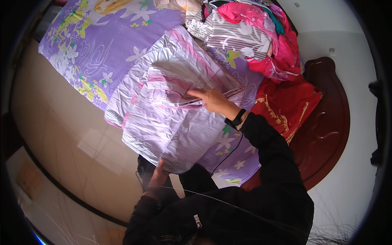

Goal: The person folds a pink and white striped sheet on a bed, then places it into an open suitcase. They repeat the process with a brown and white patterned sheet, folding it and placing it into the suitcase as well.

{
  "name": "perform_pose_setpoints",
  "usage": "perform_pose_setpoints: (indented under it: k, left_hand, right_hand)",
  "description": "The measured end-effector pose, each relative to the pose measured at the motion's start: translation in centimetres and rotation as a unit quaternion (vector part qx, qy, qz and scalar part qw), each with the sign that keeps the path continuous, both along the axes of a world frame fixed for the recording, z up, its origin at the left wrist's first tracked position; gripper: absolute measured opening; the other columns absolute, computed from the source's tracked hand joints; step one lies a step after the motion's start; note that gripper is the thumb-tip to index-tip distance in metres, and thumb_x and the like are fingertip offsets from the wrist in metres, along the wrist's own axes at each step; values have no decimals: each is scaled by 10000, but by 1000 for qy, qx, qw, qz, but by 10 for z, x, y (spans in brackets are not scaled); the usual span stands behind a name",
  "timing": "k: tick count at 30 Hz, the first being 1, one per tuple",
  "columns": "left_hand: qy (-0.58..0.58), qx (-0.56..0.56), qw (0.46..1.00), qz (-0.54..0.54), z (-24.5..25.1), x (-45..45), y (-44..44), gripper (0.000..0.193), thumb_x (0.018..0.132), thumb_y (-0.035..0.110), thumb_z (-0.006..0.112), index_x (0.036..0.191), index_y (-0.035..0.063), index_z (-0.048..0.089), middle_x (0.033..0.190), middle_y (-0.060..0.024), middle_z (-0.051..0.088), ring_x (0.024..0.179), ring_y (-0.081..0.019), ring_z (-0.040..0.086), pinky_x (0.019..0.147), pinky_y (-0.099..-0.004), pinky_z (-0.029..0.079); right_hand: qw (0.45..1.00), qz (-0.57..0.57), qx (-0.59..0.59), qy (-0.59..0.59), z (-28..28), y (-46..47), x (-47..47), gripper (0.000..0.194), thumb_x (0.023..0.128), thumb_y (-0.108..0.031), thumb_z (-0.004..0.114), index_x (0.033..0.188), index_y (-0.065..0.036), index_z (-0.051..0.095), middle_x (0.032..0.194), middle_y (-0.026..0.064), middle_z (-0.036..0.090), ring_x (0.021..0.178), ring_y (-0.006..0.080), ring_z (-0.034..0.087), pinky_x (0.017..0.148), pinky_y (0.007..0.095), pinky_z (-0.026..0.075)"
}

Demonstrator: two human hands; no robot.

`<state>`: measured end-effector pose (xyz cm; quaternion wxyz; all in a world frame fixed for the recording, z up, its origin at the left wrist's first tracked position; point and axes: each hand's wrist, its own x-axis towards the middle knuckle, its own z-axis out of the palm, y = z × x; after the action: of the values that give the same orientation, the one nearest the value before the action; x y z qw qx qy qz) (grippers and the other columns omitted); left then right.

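A pale striped bed sheet with pink bands lies partly folded in front of me, its layers creased and uneven. My left hand grips its near edge, with the thumb on top and the other fingers hidden beneath the fabric. Farther up, my right hand is at a raised, bunched fold of the same sheet. Its index finger stretches out over the cloth, and the remaining fingers curl around gathered layers, partly out of sight. A dark band circles that wrist.
Under the sheet is a bed with a purple flowered cover. Heaped clothes and fabrics lie at the upper right, above a red cloth with gold trim. A glossy brown bed board borders the right side; tiled floor lies left.
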<state>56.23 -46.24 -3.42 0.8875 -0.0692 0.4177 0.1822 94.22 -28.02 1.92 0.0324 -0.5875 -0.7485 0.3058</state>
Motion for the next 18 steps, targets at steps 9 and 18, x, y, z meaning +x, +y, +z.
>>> perform_pose_setpoints:
  k: [9,18]
  left_hand:
    - [86,-14,996,26,-21,-19,-15,526,937,338,462,1324,-4,360,1300,-110,462,1203,-274,426,1029,-414,334]
    - [46,72,993,-81,67,2,9,513,950,297,456,1320,-41,347,1329,-129,436,1210,-267,429,1049,-391,324]
  right_hand:
    - [837,-407,-159,329,-35,34,117,303,811,-288,649,868,8,679,802,43,659,720,123,578,655,275,442]
    - [870,-350,-300,173,46,-13,159,416,744,-315,740,1001,-5,634,925,13,625,831,117,558,760,245,414]
